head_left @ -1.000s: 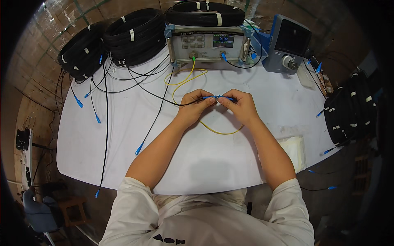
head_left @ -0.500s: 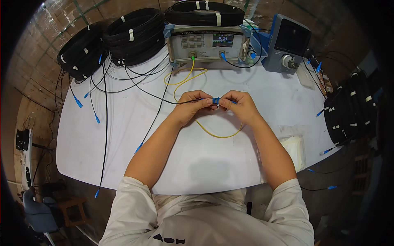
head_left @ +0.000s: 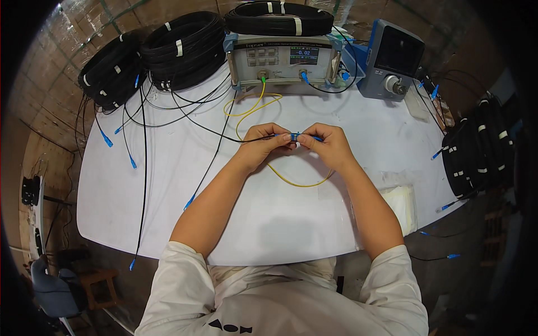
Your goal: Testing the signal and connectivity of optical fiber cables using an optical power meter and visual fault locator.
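Connectors [head_left: 295, 136], small and blue, sit end to end between the two hands above the middle of the white table [head_left: 168, 185]; fingers cover most of them, so how far they are joined is hard to make out. The left hand [head_left: 264, 143] pinches the left connector, from which a black cable [head_left: 213, 132] runs off to the left. The right hand [head_left: 327, 144] pinches the right connector, and a yellow cable [head_left: 291, 182] loops out beneath the wrists and up to a green plug on the grey tester [head_left: 283, 61] at the table's far edge. Both hands are closed on the pieces, fingertips nearly touching. A second grey meter [head_left: 392, 59] stands right of the tester. Black cable coils [head_left: 168, 47] lie at the far left, one more rests on top of the tester, and others hang at the right rim, partly lost in the dark edge. A white pad [head_left: 400, 204] lies near the right elbow.
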`<state>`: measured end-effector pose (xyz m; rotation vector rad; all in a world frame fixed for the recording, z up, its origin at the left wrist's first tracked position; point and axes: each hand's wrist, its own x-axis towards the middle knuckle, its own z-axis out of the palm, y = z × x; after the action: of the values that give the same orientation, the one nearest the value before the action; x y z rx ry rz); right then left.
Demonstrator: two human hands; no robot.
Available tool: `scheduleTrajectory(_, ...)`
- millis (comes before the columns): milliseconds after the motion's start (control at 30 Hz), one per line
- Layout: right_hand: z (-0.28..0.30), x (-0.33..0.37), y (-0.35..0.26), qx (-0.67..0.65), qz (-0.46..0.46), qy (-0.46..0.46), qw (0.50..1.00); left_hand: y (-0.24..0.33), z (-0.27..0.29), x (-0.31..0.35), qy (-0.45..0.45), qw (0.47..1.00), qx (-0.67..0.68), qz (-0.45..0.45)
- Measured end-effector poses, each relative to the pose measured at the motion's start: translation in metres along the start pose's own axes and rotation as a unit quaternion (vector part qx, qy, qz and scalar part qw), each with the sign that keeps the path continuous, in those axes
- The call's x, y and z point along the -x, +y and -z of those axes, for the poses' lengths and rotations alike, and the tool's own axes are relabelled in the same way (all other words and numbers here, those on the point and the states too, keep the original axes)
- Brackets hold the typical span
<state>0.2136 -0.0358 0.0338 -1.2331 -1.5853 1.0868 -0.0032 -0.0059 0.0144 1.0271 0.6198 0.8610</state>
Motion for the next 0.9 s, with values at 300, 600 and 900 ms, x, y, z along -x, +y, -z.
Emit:
scheduleTrajectory(300, 0.001, 0.001, -0.003, 0.027, -0.002, -0.006, 1.0, 0.0, 0.0, 0.0, -0.002, 1.0, 0.004, -0.002)
scheduleTrajectory(600, -0.006, -0.001, -0.005, -0.003, 0.019, -0.001, 1.0, -0.004, 0.001, 0.0, -0.02, 0.999, 0.009, -0.024)
scheduleTrajectory(900, -0.005, -0.004, 0.009, -0.029, 0.021, -0.005, 0.999, -0.006, 0.001, -0.001, -0.013, 1.0, 0.009, -0.02)
